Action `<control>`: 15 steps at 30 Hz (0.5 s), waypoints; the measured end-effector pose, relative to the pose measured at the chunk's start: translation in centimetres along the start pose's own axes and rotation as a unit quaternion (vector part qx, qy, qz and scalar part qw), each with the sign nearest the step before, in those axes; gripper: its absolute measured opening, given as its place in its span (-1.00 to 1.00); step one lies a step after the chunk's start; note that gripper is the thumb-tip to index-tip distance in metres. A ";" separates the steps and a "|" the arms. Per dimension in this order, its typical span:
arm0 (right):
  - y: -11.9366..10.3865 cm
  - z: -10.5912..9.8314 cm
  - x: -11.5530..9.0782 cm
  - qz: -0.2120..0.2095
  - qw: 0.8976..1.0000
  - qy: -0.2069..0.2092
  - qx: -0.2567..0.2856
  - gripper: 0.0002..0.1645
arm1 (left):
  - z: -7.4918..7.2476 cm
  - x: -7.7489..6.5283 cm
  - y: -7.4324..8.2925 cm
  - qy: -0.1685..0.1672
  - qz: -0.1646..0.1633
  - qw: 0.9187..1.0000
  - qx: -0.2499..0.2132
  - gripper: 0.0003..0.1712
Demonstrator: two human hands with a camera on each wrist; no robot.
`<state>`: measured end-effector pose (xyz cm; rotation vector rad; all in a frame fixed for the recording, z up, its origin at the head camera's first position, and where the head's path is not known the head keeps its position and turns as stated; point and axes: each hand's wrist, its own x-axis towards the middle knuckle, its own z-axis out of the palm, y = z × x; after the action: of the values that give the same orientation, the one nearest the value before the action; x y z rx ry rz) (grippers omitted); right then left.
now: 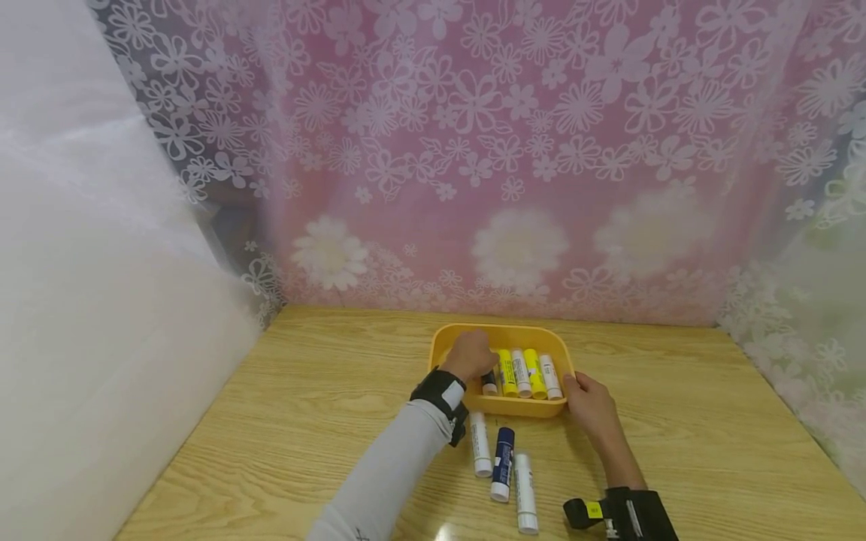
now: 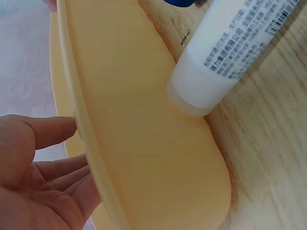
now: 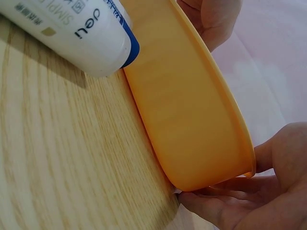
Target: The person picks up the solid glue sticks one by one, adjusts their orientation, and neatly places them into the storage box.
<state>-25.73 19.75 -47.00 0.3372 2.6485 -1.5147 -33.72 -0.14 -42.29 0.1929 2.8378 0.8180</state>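
Note:
A yellow plastic tray stands on the table with a row of glue sticks inside, among them a dark one, a yellow one and a white one. My left hand reaches over the near rim into the tray's left part, beside the dark stick. In the left wrist view its fingertips are hidden behind the tray wall. At the tray's right end, my right hand grips it, thumb at the rim and fingers under the wall, as the right wrist view shows.
In front of the tray, loose glue sticks lie on the wooden table: a white one, a navy one and another white one. A pink flowered curtain hangs behind the table, and a white sheet at the left.

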 end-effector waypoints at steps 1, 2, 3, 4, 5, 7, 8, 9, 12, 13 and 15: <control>0.0 0.0 0.0 0.000 1.000 0.000 0.000 -0.23 | 0.0 0.0 0.0 -0.003 -0.002 1.000 -0.002 -0.75; 0.0 0.0 0.0 0.001 1.000 0.000 -0.001 -0.23 | 0.0 0.0 0.0 -0.005 -0.004 1.000 -0.005 -0.75; 0.0 0.0 0.0 0.002 1.000 -0.001 0.000 -0.23 | -0.1 0.0 0.0 -0.006 -0.004 1.000 -0.007 -0.74; 0.0 0.0 0.0 0.003 1.000 -0.001 0.001 -0.22 | -0.1 -0.1 0.0 -0.006 -0.002 1.000 -0.007 -0.74; 0.0 0.0 0.1 0.003 1.000 -0.002 0.003 -0.22 | -0.1 -0.1 -0.1 -0.006 0.000 1.000 -0.006 -0.74; 0.0 0.1 0.1 0.005 1.000 -0.002 0.005 -0.21 | -0.1 -0.1 -0.1 -0.006 0.005 1.000 -0.007 -0.73; 0.0 0.1 0.1 0.005 1.000 -0.002 0.006 -0.21 | -0.1 -0.1 -0.1 -0.005 0.009 1.000 -0.007 -0.73; 0.0 0.1 0.1 0.006 1.000 -0.003 0.007 -0.21 | 0.0 -0.1 -0.2 -0.003 0.011 1.000 -0.007 -0.73; 0.0 0.0 0.1 0.008 1.000 -0.004 0.007 -0.20 | 0.0 -0.2 -0.2 -0.002 0.014 1.000 -0.012 -0.74; 0.0 0.0 0.1 0.008 1.000 -0.005 0.007 -0.20 | -0.1 -0.3 -0.2 -0.001 0.014 1.000 -0.012 -0.74; 0.0 0.0 0.1 0.006 1.000 -0.004 0.007 -0.21 | -0.2 -0.4 -0.1 -0.001 0.012 1.000 -0.015 -0.74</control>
<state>-25.81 19.76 -46.98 0.3462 2.6256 -1.5286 -33.41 -0.38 -42.17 0.2249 2.8244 0.8646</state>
